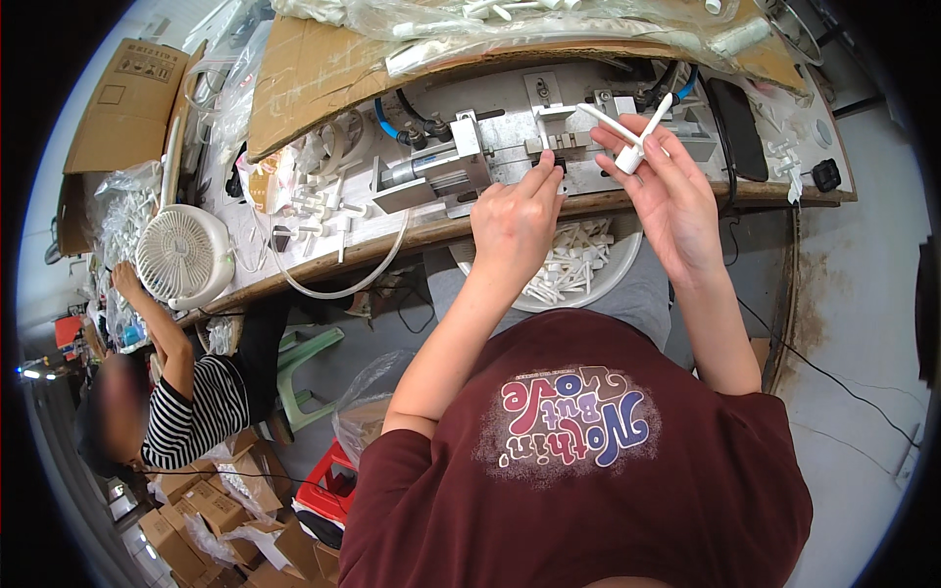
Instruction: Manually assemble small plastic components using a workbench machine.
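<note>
My right hand (pixel 676 201) holds up white Y-shaped plastic pieces (pixel 632 152) between thumb and fingers; I cannot tell if they are one joined part or several. My left hand (pixel 515 225) reaches to the middle of a metal clamping fixture (pixel 564 142), its fingers drawn together at the front of it. A short white piece (pixel 545 133) stands upright in the fixture just beyond those fingertips. What the left fingers pinch, if anything, is hidden. On my lap, below the hands, a round white tub (pixel 588 294) holds many small white plastic pieces.
Metal cylinders (pixel 431 176) with blue air hoses flank the fixture. Loose white parts (pixel 314 211) and a white fan (pixel 184 255) lie left on the bench. Bent cardboard (pixel 323 78) overhangs the back. A dark phone-like slab (pixel 737 127) lies right. A co-worker (pixel 196 402) sits at the left.
</note>
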Motion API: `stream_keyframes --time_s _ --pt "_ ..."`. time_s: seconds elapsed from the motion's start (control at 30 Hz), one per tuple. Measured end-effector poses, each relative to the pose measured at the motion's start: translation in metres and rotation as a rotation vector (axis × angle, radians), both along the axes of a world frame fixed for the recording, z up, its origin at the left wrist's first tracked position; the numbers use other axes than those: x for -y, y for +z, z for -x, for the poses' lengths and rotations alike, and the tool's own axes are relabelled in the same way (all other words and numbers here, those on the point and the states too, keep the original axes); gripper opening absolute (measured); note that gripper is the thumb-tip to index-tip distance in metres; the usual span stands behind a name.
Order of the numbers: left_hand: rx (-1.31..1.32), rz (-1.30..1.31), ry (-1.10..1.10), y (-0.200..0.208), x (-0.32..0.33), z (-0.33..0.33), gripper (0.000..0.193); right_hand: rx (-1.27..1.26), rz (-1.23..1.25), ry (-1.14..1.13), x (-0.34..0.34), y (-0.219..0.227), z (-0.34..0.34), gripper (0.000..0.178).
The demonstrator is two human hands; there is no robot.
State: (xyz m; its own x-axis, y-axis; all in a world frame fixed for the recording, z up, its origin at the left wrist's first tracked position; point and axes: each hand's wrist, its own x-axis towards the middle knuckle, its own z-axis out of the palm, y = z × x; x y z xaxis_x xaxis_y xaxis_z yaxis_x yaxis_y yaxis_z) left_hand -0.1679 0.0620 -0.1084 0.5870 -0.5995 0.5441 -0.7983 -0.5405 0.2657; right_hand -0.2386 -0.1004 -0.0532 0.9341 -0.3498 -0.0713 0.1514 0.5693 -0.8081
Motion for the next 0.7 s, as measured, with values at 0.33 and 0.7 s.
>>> stream_keyframes --time_s 0.33,0.7 --pt "-0.117 0.363 -0.249 0.022 0.003 0.01 0.035 -0.149 0.263 0.092 -0.028 -0.02 0.007 0.032" --pt "-0.086 0.131 -0.047 0.0 -0.006 0.009 0.029 0.001 0.555 -0.078 0.0 -0.023 0.0 0.023"
